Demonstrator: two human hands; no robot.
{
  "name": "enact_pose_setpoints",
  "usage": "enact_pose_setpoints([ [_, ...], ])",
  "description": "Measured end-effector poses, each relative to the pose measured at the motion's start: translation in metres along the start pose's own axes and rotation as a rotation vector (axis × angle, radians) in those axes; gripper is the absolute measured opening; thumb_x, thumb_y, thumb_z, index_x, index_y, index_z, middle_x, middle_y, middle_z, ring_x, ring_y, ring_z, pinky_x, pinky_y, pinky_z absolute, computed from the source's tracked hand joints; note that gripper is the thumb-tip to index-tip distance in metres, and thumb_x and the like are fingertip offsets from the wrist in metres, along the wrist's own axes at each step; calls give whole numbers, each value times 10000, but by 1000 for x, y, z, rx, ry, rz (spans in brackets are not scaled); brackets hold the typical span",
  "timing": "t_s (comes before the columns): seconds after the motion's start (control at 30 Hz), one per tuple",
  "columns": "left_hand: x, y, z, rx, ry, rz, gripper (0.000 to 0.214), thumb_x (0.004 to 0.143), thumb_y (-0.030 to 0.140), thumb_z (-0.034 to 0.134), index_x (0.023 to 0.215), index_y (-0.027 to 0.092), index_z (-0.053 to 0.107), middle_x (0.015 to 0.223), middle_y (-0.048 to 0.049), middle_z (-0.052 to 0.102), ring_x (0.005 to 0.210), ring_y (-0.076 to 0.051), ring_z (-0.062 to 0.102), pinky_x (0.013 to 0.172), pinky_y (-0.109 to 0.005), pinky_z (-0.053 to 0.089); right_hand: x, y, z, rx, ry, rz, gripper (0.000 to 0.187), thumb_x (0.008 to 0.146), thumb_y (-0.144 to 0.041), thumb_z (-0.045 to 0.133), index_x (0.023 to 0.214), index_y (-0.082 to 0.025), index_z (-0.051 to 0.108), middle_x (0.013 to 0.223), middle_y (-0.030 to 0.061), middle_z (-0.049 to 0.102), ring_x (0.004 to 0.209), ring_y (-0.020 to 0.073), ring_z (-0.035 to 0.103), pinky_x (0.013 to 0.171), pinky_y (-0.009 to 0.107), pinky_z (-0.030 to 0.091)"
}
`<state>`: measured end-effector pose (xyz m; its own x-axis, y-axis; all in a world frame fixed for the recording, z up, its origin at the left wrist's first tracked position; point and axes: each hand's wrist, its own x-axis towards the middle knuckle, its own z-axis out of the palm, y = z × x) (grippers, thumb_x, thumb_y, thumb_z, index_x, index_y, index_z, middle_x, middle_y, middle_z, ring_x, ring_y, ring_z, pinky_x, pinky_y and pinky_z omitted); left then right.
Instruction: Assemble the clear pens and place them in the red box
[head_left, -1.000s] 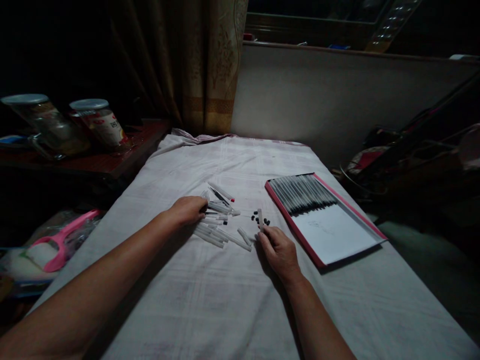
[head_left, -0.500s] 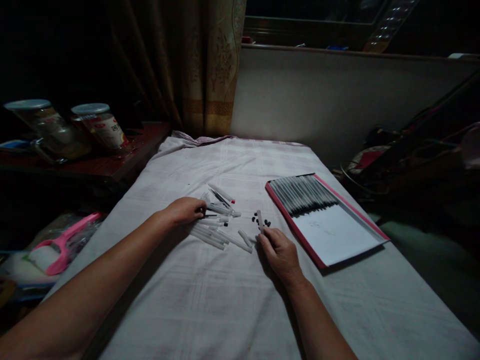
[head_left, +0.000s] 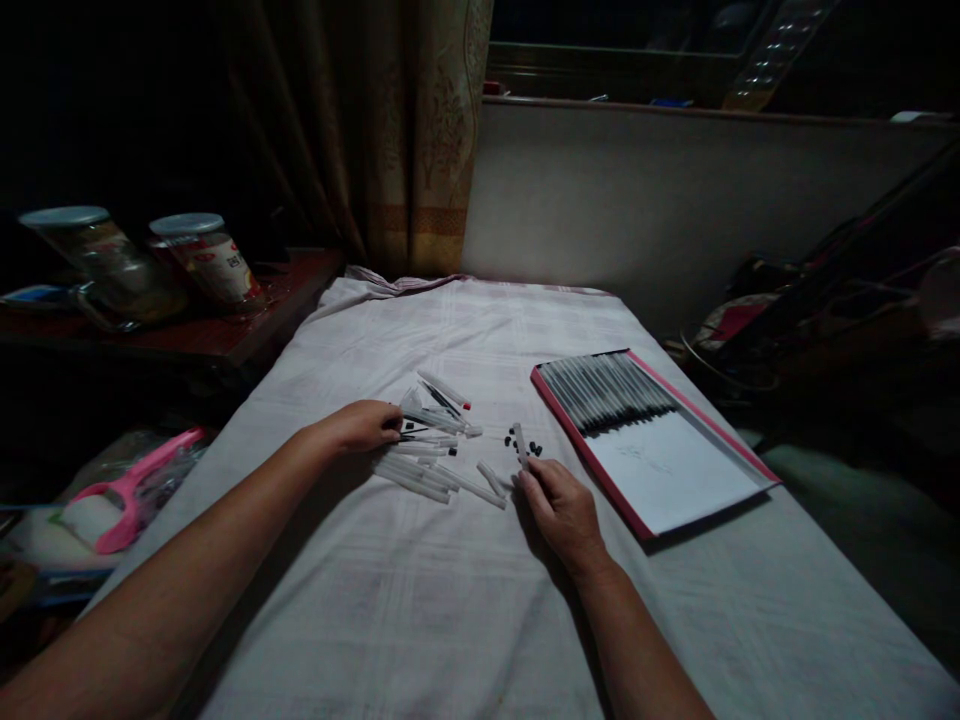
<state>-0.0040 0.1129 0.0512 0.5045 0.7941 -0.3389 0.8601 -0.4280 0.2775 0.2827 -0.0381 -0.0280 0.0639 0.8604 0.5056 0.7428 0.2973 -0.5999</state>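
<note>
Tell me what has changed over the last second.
The left hand has drawn a little leftward at the loose pen tubes; whether it holds anything is unclear. The right hand still holds a pale tube upright; the small black pieces and red-sided box stay put.

The right hand [head_left: 559, 508] holds one thin translucent tube [head_left: 520, 445] near small black pieces [head_left: 535, 449]. The left hand [head_left: 366, 425] is at the pile of whitish slender tubes [head_left: 420, 476]. A shallow red-walled box [head_left: 686, 485] contains black-ended translucent pens [head_left: 604, 388].
</note>
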Motion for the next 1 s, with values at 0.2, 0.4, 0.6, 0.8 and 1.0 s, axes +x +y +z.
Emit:
enact_pose_setpoints([
  [0.2, -3, -3, -3, -343, 197, -13, 130, 758, 292, 575, 830, 212, 648, 792, -10, 688, 789, -189, 626, 714, -266, 470, 1, -3, -1, 11, -23, -23, 204, 930, -258, 526, 1029, -215, 700, 891, 69, 742, 819, 203, 710, 751, 311, 564],
  [0.4, -5, 37, 31, -870, 373, 50, 330, 885, 464, 478, 1017, 174, 563, 868, -39, 661, 748, -156, 667, 652, -261, 540, 0, -7, -1, -16, -58, -88, 208, 932, -259, 537, 1031, -224, 717, 881, 65, 733, 791, 197, 701, 725, 301, 560],
  [0.6, -12, 79, 61, -1489, 422, 61, 442, 732, 540, 731, 923, 188, 543, 892, -21, 655, 775, -146, 679, 643, -241, 562, -1, -11, -1, -61, -108, -109, 233, 943, -260, 522, 1057, -227, 722, 907, 69, 730, 806, 193, 688, 757, 299, 555],
  [0.8, -16, 94, 63, -1556, 400, 59, 431, 678, 502, 791, 866, 182, 571, 827, -14, 669, 788, -147, 666, 666, -235, 552, 0, -16, -2, -129, -148, -152, 247, 953, -268, 511, 1075, -213, 718, 844, 64, 704, 764, 187, 661, 692, 277, 517],
  [1.0, -16, 95, 64, -1533, 421, 48, 439, 677, 513, 782, 878, 183, 575, 836, -14, 672, 789, -149, 663, 681, -254, 551, 0, -17, -2, -154, -159, -163, 257, 961, -281, 497, 1073, -207, 717, 825, 59, 694, 751, 185, 647, 677, 275, 496],
])
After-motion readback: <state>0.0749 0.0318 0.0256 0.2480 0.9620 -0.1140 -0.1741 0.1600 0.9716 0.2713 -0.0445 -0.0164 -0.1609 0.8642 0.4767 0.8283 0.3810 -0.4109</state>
